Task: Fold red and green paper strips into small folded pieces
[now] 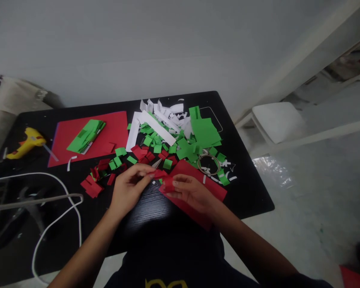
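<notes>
Above the front of the black table, my left hand (129, 188) pinches one end of a folded piece of red paper (168, 182). The fingers of my right hand (192, 191) close on the paper's other end. Just behind the left fingertips, pointed metal blades (157, 163) stick out, probably of scissors; their handles are hidden. A larger red sheet (210, 186) lies under and beside the right hand. Small green pieces (156, 140) and cut red pieces (91, 186) are scattered beyond and left of the hands.
A yellow glue gun (27, 144) lies at the far left, near a white cable (78, 216). Red sheets (117, 124) carry a stack of green paper (85, 136). White strips (159, 128), green sheets (205, 132) and a ring (208, 165) sit farther back. A white stool (279, 120) stands right.
</notes>
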{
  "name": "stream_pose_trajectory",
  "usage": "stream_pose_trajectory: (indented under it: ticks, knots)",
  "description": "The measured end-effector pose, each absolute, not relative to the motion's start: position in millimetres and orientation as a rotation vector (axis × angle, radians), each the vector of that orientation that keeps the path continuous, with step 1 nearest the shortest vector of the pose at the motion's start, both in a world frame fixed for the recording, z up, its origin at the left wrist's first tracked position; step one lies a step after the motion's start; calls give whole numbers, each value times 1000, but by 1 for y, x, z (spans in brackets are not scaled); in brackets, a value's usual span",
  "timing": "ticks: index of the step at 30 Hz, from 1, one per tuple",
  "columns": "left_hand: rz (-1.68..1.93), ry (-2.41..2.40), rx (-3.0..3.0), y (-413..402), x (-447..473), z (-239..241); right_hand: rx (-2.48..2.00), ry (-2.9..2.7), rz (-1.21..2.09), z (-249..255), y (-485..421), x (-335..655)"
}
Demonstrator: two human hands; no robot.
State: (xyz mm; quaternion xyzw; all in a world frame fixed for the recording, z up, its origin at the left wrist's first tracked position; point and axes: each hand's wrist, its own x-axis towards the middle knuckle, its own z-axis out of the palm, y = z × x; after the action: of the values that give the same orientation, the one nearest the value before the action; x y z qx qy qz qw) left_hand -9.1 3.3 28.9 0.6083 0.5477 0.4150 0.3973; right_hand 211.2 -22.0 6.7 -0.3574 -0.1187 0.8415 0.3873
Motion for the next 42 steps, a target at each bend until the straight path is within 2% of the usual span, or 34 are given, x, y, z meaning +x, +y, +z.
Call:
stream_pose_trajectory:
  ticks: [5,17,26,42]
  knots:
    - [1148,1325,1251,-19,-5,36,-916,-304,2143,4,-23,208]
    - [1098,1238,1491,-22,0,25,-917,-313,2143,11,-23,202]
    - [1123,1283,1141,-29,12,15,-909,-351,2140,8,-23,199]
    - [1090,1218,1244,-24,6,21,-886,-376,2174,7,-24,196]
